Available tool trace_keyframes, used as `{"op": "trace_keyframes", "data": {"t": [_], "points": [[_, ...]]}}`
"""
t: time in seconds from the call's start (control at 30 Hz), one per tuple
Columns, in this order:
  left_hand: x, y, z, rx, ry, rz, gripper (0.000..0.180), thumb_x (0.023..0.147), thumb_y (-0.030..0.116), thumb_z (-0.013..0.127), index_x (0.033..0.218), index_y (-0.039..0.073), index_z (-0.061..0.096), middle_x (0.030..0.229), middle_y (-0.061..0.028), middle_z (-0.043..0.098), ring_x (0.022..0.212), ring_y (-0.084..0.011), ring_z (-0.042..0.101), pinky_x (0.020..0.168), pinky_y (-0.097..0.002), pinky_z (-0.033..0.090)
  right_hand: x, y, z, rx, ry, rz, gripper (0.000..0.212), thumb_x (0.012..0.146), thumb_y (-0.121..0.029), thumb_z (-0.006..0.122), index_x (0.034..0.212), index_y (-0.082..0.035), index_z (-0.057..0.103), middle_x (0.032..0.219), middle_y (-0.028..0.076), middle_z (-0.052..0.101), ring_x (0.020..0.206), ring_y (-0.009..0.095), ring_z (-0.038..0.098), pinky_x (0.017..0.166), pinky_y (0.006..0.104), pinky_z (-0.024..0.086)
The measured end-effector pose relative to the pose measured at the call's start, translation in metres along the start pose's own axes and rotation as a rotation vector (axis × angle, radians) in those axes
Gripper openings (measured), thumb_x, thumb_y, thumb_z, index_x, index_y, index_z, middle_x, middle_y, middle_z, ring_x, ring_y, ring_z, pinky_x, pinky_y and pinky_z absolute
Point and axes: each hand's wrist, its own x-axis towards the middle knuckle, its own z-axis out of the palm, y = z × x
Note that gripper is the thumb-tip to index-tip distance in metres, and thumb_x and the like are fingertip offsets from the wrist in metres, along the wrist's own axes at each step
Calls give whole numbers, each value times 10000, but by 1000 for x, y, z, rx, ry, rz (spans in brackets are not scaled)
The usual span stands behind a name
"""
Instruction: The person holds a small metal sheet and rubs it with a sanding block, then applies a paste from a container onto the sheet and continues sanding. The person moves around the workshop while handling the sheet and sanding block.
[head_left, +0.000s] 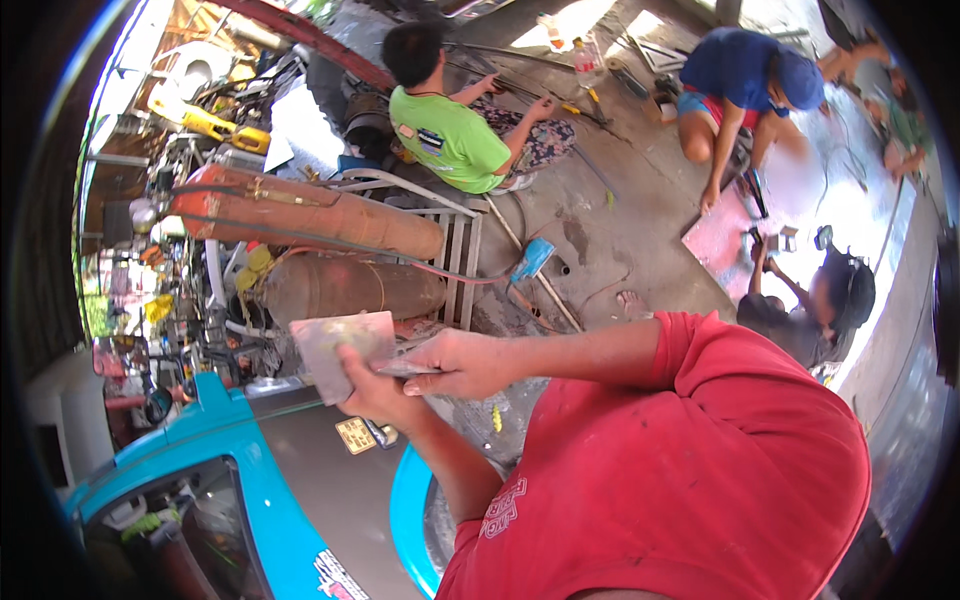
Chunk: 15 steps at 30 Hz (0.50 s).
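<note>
My left hand (378,392) is closed on a flat, square, pale grey-pink board (335,345), with the thumb lying over its face. A faint yellowish smear shows near that thumb. From the other side, my right hand (462,364) grips a thin grey flat scraper (402,368), whose blade reaches toward the board. The two hands are close together, and part of the blade is hidden by fingers. Below them is a turquoise vehicle (210,425) with a dull grey-brown panel (320,475). A small yellowish emblem plate (355,435) is on that panel.
Two rusty gas cylinders (320,220) lie beyond my hands beside a metal rack (460,250). A blue box-shaped thing (533,259) and hoses are on the concrete floor. A person in green (440,135) and one in blue (735,75) crouch farther off; others work at right.
</note>
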Motion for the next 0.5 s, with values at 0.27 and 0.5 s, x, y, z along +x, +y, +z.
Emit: {"op": "trace_keyframes", "data": {"t": [0.27, 0.5], "points": [[-39, -21, -5, -187, -252, -302, 661, 1080, 406, 668, 1444, -128, 528, 1410, -231, 632, 1224, -338, 683, 1001, -456, 587, 30, 48, -30, -92, 542, 141, 748, 1074, -493, 593, 1677, -106, 380, 1639, 235, 433, 1454, 334, 503, 1189, 437, 404], [-64, -40, -16, 251, -548, 239, 343, 979, 89, 715, 1268, -86, 655, 1215, -168, 712, 1098, -294, 704, 947, -415, 546, 52, 60, -31, 496, 452, 224, 1113, 1031, -858, 220, 1684, 42, 276, 1763, 218, 277, 1645, 318, 232, 1340, 430, 165]]}}
